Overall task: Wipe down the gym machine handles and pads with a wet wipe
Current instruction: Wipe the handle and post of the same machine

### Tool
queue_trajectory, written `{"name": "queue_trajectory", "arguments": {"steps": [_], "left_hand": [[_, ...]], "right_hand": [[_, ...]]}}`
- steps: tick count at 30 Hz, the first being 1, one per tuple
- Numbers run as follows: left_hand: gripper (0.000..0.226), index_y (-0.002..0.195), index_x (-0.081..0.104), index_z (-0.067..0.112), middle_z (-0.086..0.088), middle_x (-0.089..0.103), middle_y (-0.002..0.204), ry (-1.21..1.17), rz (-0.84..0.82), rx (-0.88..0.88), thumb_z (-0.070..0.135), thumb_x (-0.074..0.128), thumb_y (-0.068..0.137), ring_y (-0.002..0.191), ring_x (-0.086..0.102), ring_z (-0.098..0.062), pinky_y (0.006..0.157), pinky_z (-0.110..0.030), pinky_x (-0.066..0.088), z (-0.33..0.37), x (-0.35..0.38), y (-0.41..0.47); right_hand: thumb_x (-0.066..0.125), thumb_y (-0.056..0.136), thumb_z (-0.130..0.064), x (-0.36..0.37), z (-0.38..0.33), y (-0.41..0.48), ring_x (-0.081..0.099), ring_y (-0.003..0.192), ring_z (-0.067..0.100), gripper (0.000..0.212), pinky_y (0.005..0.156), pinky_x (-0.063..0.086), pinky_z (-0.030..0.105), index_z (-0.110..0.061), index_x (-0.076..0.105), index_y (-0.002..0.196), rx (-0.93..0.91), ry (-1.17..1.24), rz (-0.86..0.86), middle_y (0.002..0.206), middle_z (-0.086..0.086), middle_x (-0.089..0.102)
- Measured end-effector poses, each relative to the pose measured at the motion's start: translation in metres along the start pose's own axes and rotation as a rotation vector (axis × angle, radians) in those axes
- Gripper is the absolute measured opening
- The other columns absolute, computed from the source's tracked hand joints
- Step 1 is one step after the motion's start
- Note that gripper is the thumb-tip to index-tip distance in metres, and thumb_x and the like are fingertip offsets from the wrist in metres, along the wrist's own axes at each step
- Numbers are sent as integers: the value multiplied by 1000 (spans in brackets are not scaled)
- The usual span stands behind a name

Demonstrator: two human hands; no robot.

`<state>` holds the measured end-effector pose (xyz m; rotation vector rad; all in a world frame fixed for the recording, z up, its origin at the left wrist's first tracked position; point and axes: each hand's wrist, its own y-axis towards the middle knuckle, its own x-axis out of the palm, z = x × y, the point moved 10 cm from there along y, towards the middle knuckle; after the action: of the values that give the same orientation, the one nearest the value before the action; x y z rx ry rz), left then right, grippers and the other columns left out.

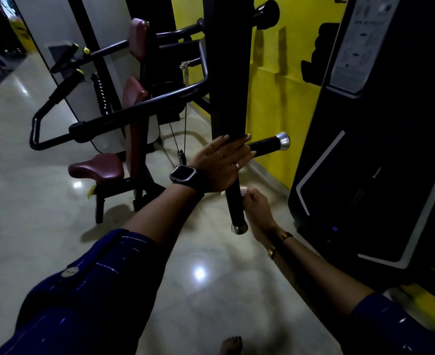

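Wipe-down under way among gym equipment: a maroon-padded seat unit stands well beyond the left hand, apparently not yet reached, while a black upright rises directly above that hand. Two black handles branch from the upright. A side handle with a silver cap pokes out just past the left fingertips, and a lower handle hangs between the two hands. The left hand lies flat against the upright, fingers stretched, seemingly bracing it. The right hand curls round the lower handle, clamping a white wet wipe against the grip; only edges of the wipe show above the knuckles. Doing this stroke well likely means wrapping the wipe fully round the grip, twisting while drawing it down to the silver end cap, and holding the brace firm so the arm does not swing. The side handle and the pads appear to be left to do.
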<state>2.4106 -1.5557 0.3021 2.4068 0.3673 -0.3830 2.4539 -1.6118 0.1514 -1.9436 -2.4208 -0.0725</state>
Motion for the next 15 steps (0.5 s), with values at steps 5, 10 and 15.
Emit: {"name": "queue_trajectory", "arguments": {"steps": [5, 10, 15], "left_hand": [[46, 131, 62, 17, 1, 64, 129, -15, -25, -5, 26, 40, 92, 132, 51, -22, 117, -42, 11, 0, 2, 1], [45, 134, 60, 17, 1, 61, 133, -7, -3, -15, 28, 46, 92, 134, 48, -21, 120, -41, 7, 0, 2, -1], [54, 136, 57, 16, 0, 60, 135, -14, 13, -3, 25, 55, 83, 137, 37, -22, 119, -42, 7, 0, -1, -3]], "right_hand": [[44, 97, -7, 3, -28, 9, 63, 67, 8, 26, 64, 46, 20, -2, 68, 91, -8, 22, -6, 79, 3, 69], [45, 98, -6, 4, -58, 11, 61, 72, 5, 20, 64, 47, 20, -1, 64, 100, -114, 112, 43, 81, 2, 66], [53, 95, -10, -20, -8, -17, 66, 95, 20, 20, 83, 50, 30, -4, 71, 104, -149, -383, 177, 101, 10, 72]]}}
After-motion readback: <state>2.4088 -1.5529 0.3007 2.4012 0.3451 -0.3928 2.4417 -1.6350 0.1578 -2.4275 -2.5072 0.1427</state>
